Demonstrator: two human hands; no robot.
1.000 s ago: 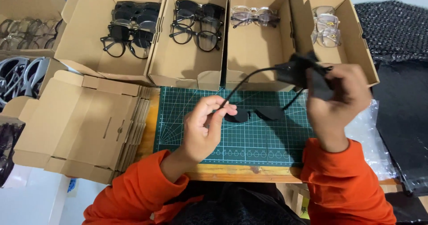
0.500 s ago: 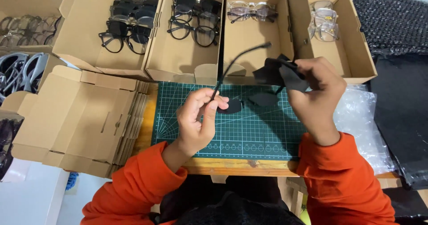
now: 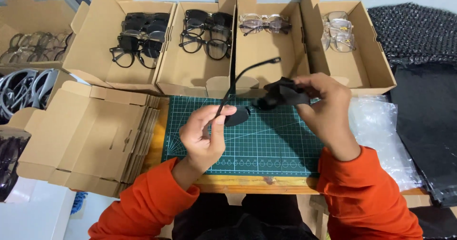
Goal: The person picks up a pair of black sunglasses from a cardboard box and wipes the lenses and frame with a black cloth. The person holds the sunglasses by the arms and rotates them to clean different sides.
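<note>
lowered toward green mat (image 3: 266,145); left hand (image 3: 204,135) pinching black glasses (image 3: 238,116), right hand (image 3: 323,104) clamping black cloth (image 3: 281,93); could snap thin temple if twisted.

both arms come in from the lower edge of the frame, in orange sleeves that end at the wrists. the left hand (image 3: 205,134) is in the centre of the frame, a little to the left, with the palm turned toward the camera; its fingers are curled and the thumb meets the fingertips in a pinch. the right hand (image 3: 320,102) is higher, right of centre, its back turned upward, with the fingers bent and closed in a grip that points left. the two hands are near but do not touch.
</note>
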